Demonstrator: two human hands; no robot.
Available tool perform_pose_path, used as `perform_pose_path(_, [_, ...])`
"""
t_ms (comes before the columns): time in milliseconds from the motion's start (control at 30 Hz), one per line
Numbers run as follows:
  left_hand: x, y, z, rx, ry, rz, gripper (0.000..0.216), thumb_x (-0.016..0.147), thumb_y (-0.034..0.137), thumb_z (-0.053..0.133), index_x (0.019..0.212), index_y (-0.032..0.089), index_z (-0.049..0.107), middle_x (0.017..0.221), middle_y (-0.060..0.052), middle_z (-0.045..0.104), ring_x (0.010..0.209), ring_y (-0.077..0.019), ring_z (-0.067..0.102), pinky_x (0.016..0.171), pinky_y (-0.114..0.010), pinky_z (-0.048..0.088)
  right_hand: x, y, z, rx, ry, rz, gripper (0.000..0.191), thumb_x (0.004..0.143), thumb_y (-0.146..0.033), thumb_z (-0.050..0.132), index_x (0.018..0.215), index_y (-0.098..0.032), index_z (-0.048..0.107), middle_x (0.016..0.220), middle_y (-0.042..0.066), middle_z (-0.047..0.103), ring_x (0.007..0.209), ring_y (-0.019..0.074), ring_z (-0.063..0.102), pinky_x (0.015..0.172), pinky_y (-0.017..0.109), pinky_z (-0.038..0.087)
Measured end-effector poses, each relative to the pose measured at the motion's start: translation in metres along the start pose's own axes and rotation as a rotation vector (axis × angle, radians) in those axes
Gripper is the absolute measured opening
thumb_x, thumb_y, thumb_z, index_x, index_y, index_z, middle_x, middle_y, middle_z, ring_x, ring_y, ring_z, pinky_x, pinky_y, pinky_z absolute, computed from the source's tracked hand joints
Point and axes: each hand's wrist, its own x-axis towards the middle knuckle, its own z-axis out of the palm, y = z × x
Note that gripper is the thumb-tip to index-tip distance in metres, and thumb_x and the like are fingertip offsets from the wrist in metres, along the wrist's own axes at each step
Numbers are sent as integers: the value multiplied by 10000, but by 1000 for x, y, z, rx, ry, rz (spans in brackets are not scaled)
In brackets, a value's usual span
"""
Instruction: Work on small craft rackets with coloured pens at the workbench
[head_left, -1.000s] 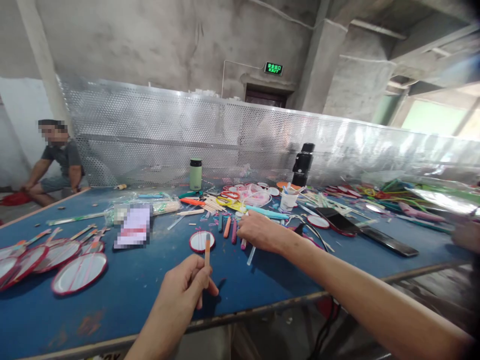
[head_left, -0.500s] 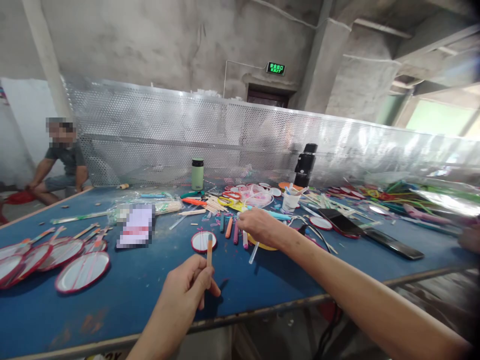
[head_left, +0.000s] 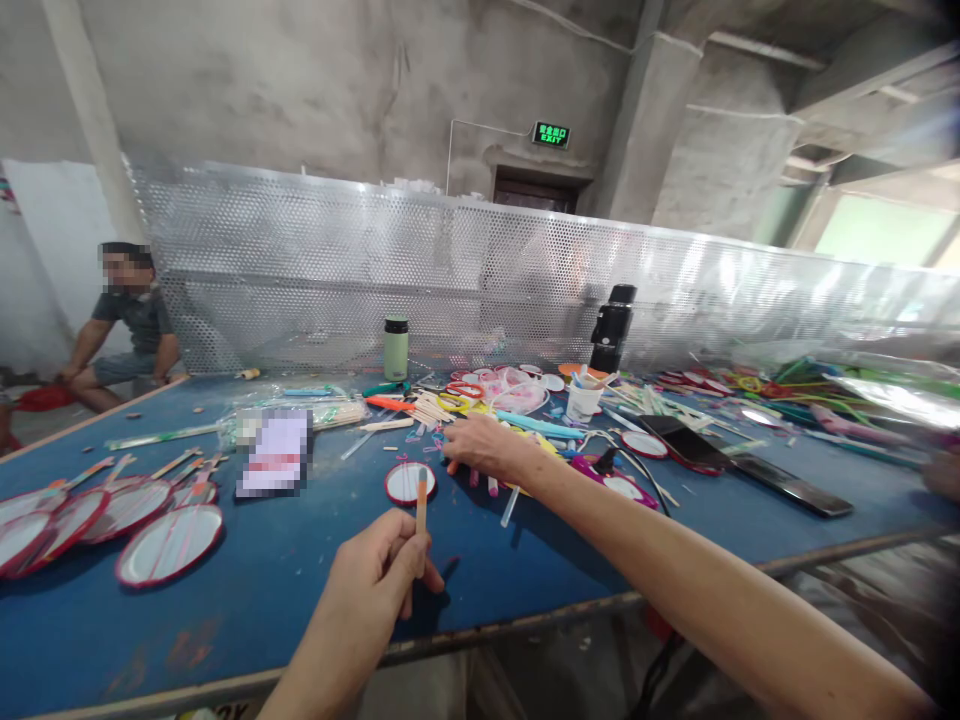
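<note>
My left hand point(head_left: 379, 573) is closed around an orange stick point(head_left: 421, 502), held upright above the near part of the blue table point(head_left: 285, 560). My right hand point(head_left: 484, 446) reaches out over a row of short coloured sticks point(head_left: 487, 484) lying on the table, palm down with fingers curled onto them. What those fingers hold is hidden. A small round red-rimmed mirror disc point(head_left: 406, 482) lies just left of that hand, behind the orange stick.
Several red-rimmed oval fans point(head_left: 169, 543) lie at the left. A green flask point(head_left: 395, 348), a black bottle point(head_left: 612, 329), a white cup point(head_left: 583, 401), a phone point(head_left: 678, 438) and loose sticks crowd the far side. A person point(head_left: 124, 322) sits at far left. A perforated metal screen point(head_left: 465, 280) backs the table.
My right hand has slid left along the row of coloured sticks, toward the mirror disc. My left hand has kept the orange stick upright, almost still.
</note>
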Motion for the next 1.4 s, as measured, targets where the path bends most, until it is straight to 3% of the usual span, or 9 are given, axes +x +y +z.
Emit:
perform_pose_path(100, [0, 0, 0, -12, -2, 0, 311, 900, 452, 490, 754, 191, 576, 716, -38, 739, 483, -129, 532, 529, -243, 388, -6, 0, -13, 34, 112, -3, 113, 935, -215, 611, 849, -151, 644, 841, 48, 664, 789, 142, 601, 725, 287, 473])
perform_pose_path(233, [0, -1, 0, -52, 10, -2, 296, 893, 444, 497, 758, 189, 566, 717, -38, 743, 463, -116, 516, 517, -236, 383, -29, -15, -36, 128, 385, 90, 88, 928, -152, 524, 891, -164, 603, 803, 18, 625, 699, 112, 536, 654, 247, 421])
perform_pose_path(400, [-1, 0, 1, -119, 30, -6, 307, 910, 473, 466, 813, 188, 527, 702, -40, 744, 411, -89, 466, 460, -209, 331, -71, -83, -58, 430, 896, 338, 106, 950, -189, 500, 858, -204, 551, 792, -12, 642, 588, 79, 527, 569, 219, 442])
perform_pose_path(567, [-1, 3, 2, -96, 39, -8, 315, 924, 477, 460, 798, 192, 505, 666, -41, 732, 400, -87, 454, 454, -207, 331, -75, -144, -42, 925, 1396, 499, 51, 886, -190, 618, 883, -217, 660, 788, -5, 669, 536, 86, 588, 470, 222, 480])
perform_pose_path(733, [0, 1, 1, -105, 9, 21, 286, 918, 462, 476, 870, 191, 550, 669, -25, 715, 437, -104, 477, 462, -212, 344, -53, -147, -16, 1435, 1373, 577, 176, 902, -336, 641, 900, -172, 704, 629, 8, 673, 405, 88, 537, 344, 199, 413])
perform_pose_path(867, [-1, -1, 0, -81, -9, 38, 281, 933, 442, 471, 878, 189, 580, 707, -23, 719, 473, -112, 495, 479, -216, 353, -49, -147, -9, 1515, 1410, 622, 166, 853, -330, 713, 884, -168, 690, 640, 4, 674, 401, 82, 535, 334, 187, 401])
perform_pose_path(1167, [-2, -3, -1, -16, -24, 10, 316, 952, 449, 444, 847, 186, 584, 749, -40, 733, 514, -122, 498, 525, -233, 360, -80, -123, -39, 861, 1587, 588, 75, 875, -197, 674, 938, -180, 711, 734, -3, 670, 466, 86, 576, 425, 237, 476])
perform_pose_path(1300, [-2, -2, 1, 15, -24, 1, 311, 950, 447, 444, 814, 191, 559, 738, -35, 732, 511, -119, 488, 537, -236, 360, -90, -96, -48, 512, 1353, 532, 187, 912, -190, 623, 1066, -233, 720, 887, 23, 718, 691, 133, 656, 626, 291, 542])
perform_pose_path(1400, [-1, -1, 2, 19, -23, -4, 306, 948, 440, 437, 820, 190, 560, 725, -37, 726, 513, -124, 482, 537, -241, 361, -81, -75, -45, 367, 987, 469, 223, 952, -181, 557, 1139, -227, 671, 1012, 36, 722, 867, 148, 669, 775, 287, 508])
